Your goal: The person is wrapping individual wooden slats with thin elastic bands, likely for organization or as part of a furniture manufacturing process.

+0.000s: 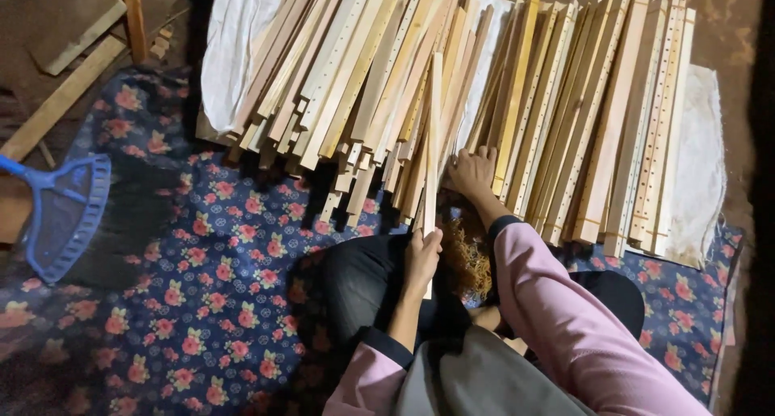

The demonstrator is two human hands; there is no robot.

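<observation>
We grip w/ closed left hand (421, 259) the low end of a thin wooden slat (433, 142), upright at 12 o'clock of our lap; right hand (472, 172), open, rests on slat pile (565, 101) at 1 o'clock; slat prob. light, stiff, snappable—hold near end.

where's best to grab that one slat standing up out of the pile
Probably at its near, lower end, from the person's side. The slat rises tilted over the pile, and only that end juts free. The left hand already has its grip there; the right hand rests on the pile.
</observation>
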